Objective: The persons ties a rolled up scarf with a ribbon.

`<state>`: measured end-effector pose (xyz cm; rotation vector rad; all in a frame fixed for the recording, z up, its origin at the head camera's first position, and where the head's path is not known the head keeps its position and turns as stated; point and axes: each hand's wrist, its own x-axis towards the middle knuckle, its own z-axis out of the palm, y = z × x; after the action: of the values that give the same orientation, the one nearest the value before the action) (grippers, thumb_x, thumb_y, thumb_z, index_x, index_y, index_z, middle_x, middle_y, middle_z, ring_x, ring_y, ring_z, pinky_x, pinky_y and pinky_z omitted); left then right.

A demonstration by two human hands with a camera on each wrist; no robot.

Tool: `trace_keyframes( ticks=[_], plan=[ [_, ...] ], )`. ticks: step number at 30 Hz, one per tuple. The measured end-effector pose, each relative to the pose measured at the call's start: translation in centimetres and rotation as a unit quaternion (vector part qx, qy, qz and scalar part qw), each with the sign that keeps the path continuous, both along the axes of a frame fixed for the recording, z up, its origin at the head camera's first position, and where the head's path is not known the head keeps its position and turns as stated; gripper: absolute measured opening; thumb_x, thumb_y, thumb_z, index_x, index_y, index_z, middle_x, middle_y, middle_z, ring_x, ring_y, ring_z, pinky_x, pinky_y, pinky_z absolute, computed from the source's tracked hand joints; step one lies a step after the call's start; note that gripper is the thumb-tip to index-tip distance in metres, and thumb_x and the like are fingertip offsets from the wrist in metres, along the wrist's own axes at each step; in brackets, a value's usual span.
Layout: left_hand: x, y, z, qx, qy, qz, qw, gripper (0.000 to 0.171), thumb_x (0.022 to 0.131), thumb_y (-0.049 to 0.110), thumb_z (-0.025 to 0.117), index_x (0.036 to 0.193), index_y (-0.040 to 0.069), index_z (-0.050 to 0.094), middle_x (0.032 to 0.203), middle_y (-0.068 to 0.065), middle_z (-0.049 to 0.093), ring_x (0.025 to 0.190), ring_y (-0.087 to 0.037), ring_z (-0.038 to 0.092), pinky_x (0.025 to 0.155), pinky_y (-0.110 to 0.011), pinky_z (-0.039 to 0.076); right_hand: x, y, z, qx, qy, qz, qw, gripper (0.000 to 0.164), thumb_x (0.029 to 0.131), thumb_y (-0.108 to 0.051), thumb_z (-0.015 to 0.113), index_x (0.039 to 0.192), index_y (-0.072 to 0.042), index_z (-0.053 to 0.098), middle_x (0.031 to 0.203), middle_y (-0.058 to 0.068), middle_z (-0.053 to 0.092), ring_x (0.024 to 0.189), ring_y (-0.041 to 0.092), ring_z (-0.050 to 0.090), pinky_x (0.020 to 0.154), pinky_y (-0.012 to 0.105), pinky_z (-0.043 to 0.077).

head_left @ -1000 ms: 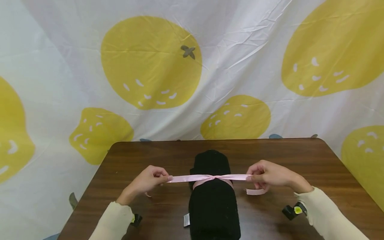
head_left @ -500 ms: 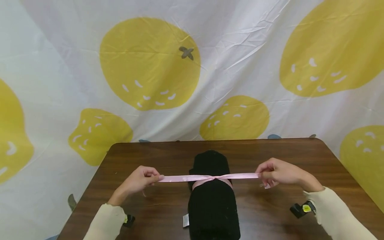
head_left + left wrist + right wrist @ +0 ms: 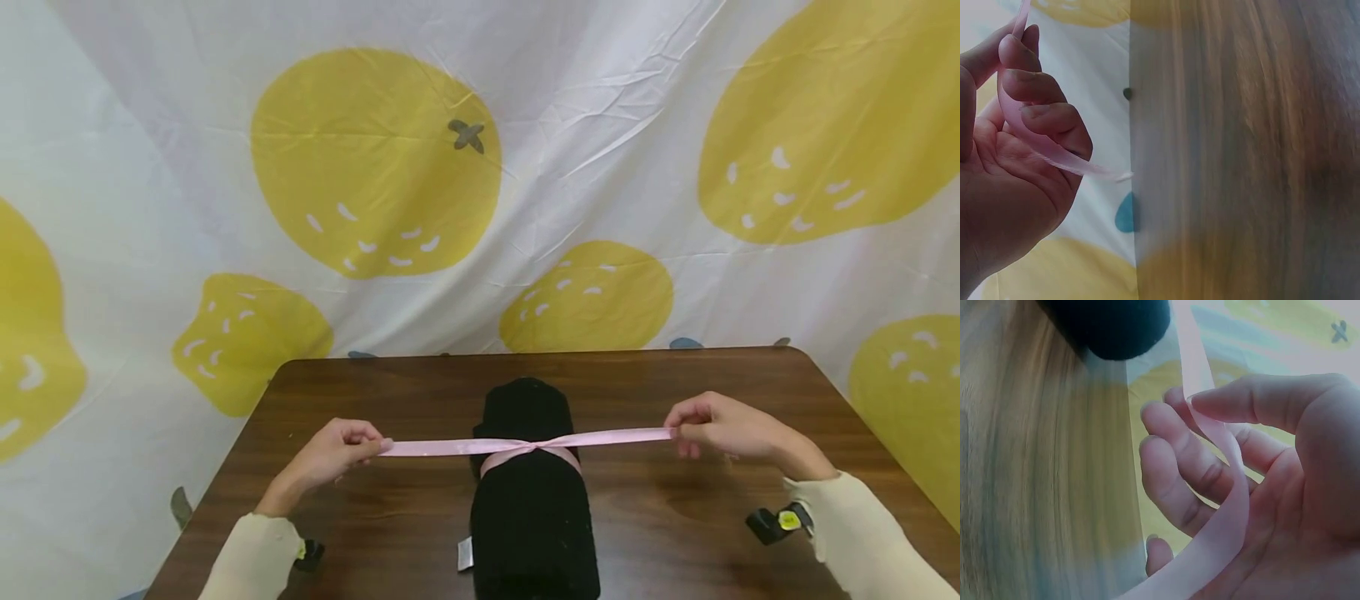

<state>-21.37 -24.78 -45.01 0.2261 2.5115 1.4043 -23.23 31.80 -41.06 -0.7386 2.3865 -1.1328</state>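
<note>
A pink ribbon (image 3: 615, 437) circles a rolled black cloth bundle (image 3: 534, 525) and crosses itself in a knot on top. Its two ends stretch out almost level to either side. My left hand (image 3: 330, 454) pinches one end between thumb and forefinger; in the left wrist view the ribbon's tail (image 3: 1054, 152) runs down past the curled fingers. On the other side my right hand (image 3: 731, 429) pinches the other end. The right wrist view shows that tail (image 3: 1225, 537) hanging across the palm. The bundle's underside is hidden.
The bundle lies lengthwise on a brown wooden table (image 3: 390, 533), a small white tag (image 3: 465, 553) showing at its left side. Behind the table's far edge hangs a white curtain (image 3: 420, 317) with yellow fruit prints.
Both hands have moved outward, the left to the left and the right to the right, drawing the ribbon ends longer. The bundle has stayed in place.
</note>
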Motion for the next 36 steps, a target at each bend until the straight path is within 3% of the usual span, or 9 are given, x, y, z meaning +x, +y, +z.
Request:
trace_keyframes(
  ticks=[3, 12, 19, 28, 36],
  plan=[
    [0.0, -0.5, -0.1, 0.004, 0.009, -0.002, 0.9999, 0.033, 0.089, 0.033, 0.074, 0.091, 0.0, 0.07, 0.068, -0.006, 0.056, 0.055, -0.011, 0.043, 0.048, -0.023, 0.034, -0.2, 0.6, -0.2, -0.011, 0.026, 0.006, 1.0, 0.017, 0.098, -0.002, 0.051, 0.099, -0.005, 0.068, 0.078, 0.006, 0.068, 0.069, 0.019, 0.065, 0.064, 0.03, 0.052],
    [0.2, -1.9, -0.7, 0.009, 0.01, 0.004, 0.9999, 0.024, 0.092, 0.028, 0.071, 0.093, 0.004, 0.071, 0.074, -0.007, 0.059, 0.07, -0.019, 0.053, 0.06, -0.028, 0.043, -0.5, 2.4, -1.2, -0.022, 0.032, -0.021, 0.999, 0.018, 0.1, -0.006, 0.053, 0.106, 0.003, 0.067, 0.083, 0.006, 0.07, 0.074, 0.019, 0.066, 0.067, 0.032, 0.054],
    [0.0, -2.8, -1.1, 0.004, 0.007, 0.013, 0.9999, 0.028, 0.091, 0.03, 0.072, 0.093, 0.003, 0.071, 0.073, -0.003, 0.058, 0.072, -0.021, 0.055, 0.062, -0.029, 0.046, -0.5, 3.2, -1.5, -0.053, 0.009, -0.057, 0.997, 0.022, 0.101, -0.012, 0.053, 0.109, 0.004, 0.067, 0.085, 0.012, 0.07, 0.072, 0.02, 0.065, 0.046, 0.03, 0.044],
    [-0.1, -3.2, -1.6, 0.01, 0.004, 0.006, 0.9999, 0.028, 0.092, 0.029, 0.071, 0.095, 0.001, 0.07, 0.073, -0.002, 0.058, 0.071, -0.019, 0.054, 0.062, -0.028, 0.046, -0.5, 3.7, -2.6, -0.08, 0.001, -0.154, 0.985, 0.024, 0.101, -0.012, 0.053, 0.111, 0.007, 0.065, 0.087, 0.007, 0.071, 0.076, 0.02, 0.066, 0.065, 0.031, 0.053],
    [-0.2, -3.4, -1.6, 0.011, -0.005, 0.017, 0.9998, 0.027, 0.092, 0.029, 0.07, 0.096, 0.002, 0.07, 0.073, -0.002, 0.058, 0.07, -0.019, 0.054, 0.061, -0.028, 0.045, -0.4, 3.7, -3.0, -0.111, -0.025, -0.205, 0.972, 0.025, 0.101, -0.008, 0.05, 0.111, 0.011, 0.061, 0.085, 0.004, 0.069, 0.071, 0.015, 0.064, 0.061, 0.029, 0.051]
  ],
)
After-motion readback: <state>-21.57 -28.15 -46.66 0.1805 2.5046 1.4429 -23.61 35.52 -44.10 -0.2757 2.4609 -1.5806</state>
